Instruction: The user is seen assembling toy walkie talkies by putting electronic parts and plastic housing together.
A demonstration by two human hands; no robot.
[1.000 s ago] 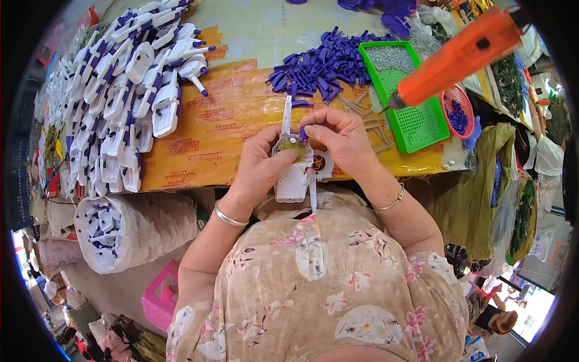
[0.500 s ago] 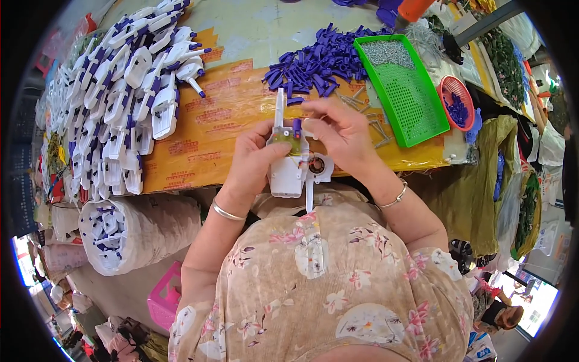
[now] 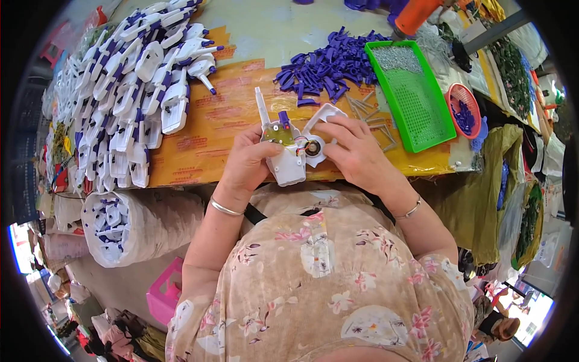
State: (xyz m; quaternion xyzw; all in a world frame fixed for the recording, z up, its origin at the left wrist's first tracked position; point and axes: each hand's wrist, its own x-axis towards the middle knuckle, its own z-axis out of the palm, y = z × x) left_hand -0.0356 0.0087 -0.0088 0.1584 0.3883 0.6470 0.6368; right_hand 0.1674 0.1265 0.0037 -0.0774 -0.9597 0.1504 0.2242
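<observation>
Nearest my head view, a pink plastic item [image 3: 166, 295] stands below the table, at the left. Beyond it a whitish sack [image 3: 163, 220] lies on its side, mouth facing left; its visible contents are white-and-purple parts [image 3: 108, 226].

At the table's near edge I observe both hands. The left hand [image 3: 246, 158] is closed on a white shell half [image 3: 289, 172], thumb across its face. This half is an open housing, held up between the hands with its narrow stem pointing away; it contains a green circuit board [image 3: 277, 135], and a purple part [image 3: 284, 119] stands at the board's far edge. The right hand [image 3: 354, 149] has its fingers bent and narrowed onto a second shell half [image 3: 327, 113], in which a round dark component [image 3: 312, 147] is seated. Thin wires [image 3: 300, 142] run between the halves.

Farther out, I note slender pale pieces [image 3: 362, 107] beside a green tray [image 3: 413, 111]. The tray has a perforated floor; small silvery pieces [image 3: 395, 58] are heaped at its far end. Right of it, a red basket [image 3: 476, 108] contains small purple pieces [image 3: 463, 117].

Left of the tray is a loose purple pile [image 3: 329, 66]. At far left, white-and-purple assemblies [image 3: 126, 90] are stacked. An orange tool [image 3: 416, 15] is located beyond the tray.
</observation>
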